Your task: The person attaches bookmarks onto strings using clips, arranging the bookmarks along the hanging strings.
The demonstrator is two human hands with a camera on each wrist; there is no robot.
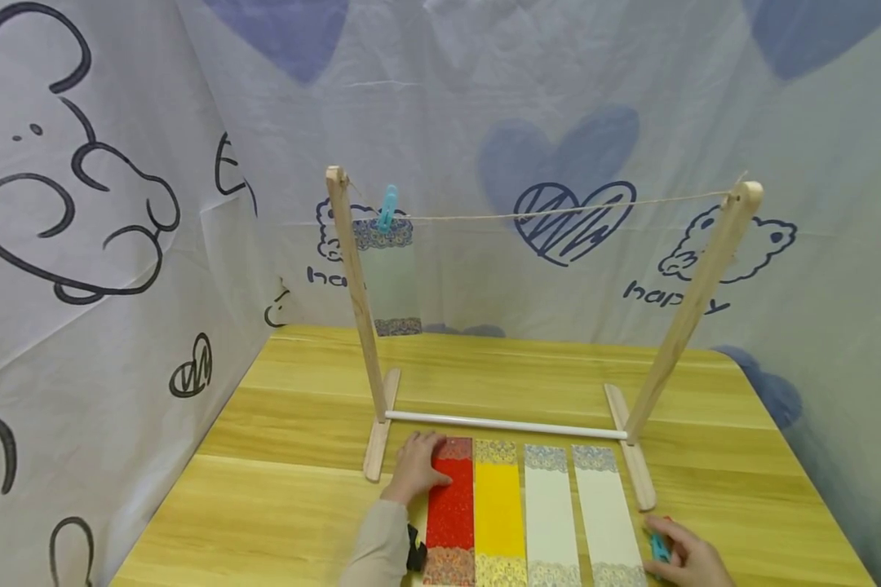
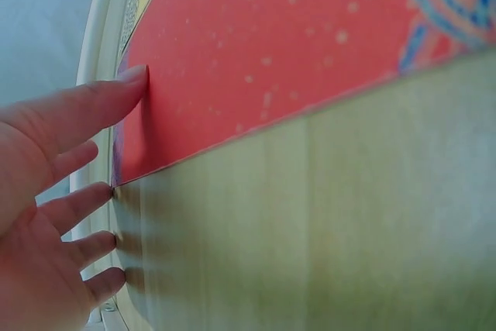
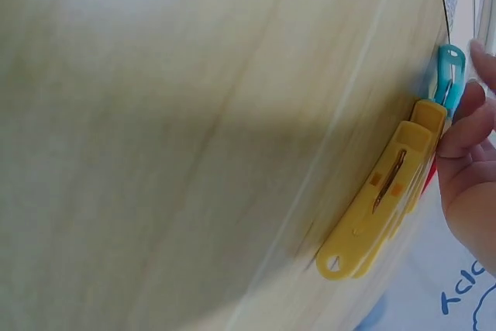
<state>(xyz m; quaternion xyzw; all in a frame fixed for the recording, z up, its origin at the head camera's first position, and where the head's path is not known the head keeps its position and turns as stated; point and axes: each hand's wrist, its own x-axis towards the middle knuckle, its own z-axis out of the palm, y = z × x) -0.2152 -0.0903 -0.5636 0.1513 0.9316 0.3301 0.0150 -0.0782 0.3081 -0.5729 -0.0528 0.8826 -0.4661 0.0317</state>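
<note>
A red card (image 1: 451, 497) with patterned ends lies on the table, and my left hand (image 1: 415, 466) rests at its far left corner. In the left wrist view the thumb (image 2: 133, 75) lies over the red face while the other fingers stretch out by its edge. My right hand (image 1: 686, 553) is at the right, thumb and forefinger apart around a teal clothespin (image 1: 659, 548). The right wrist view shows this teal clothespin (image 3: 449, 75) close by the fingertips (image 3: 470, 98). Yellow clothespins (image 3: 380, 199) lie beside it, with a bit of red (image 3: 429, 177) behind.
A yellow card (image 1: 499, 509) and two white cards (image 1: 551, 514) lie beside the red one. Behind them stands a wooden frame (image 1: 693, 326) with a string (image 1: 484, 217). A teal clothespin (image 1: 387, 209) holds a pale patterned card (image 1: 391, 281) on the string's left end.
</note>
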